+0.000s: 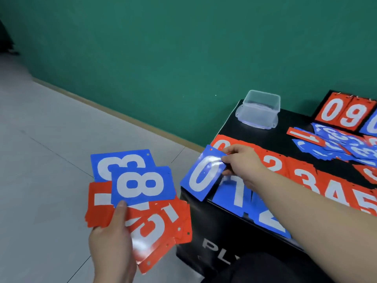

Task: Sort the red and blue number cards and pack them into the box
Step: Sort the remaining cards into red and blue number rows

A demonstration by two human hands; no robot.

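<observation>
between the thumb and fingers [228, 159] of the right hand [242, 162] is the blue 0 card [201, 177], pinched at its right edge and tilted, its lower corner hanging past the left lip of the black surface [289, 127]. just wrist-ward of those fingers the blue 1 card [234, 198] and blue 2 card [269, 222] lie in a row, and beyond the knuckles runs the red row [306, 180], 2 to 5 readable. well apart from the right fingers, out over the floor [61, 139], the left hand [112, 244] grips a loose fan of cards [159, 225]. its thumb presses the blue 8 card [142, 183], with a blue 3 card [120, 162] behind. far past the right fingertips, at the back corner, the clear box [259, 108] appears to stand mouth down on its lid, no cards visible in it. a mixed pile [342, 147] lies to its right.

the 0 looks meant to head the blue row, but that slot sits at the very lip. released overhanging, the card would likely tip and slide to the floor. the cards are glossy and the pinch is thin, so it could slip early. the fan is held mostly by one thumb, and its sagging lower red cards could spill. the right forearm crosses over the blue row and could drag it when drawn back.
</observation>
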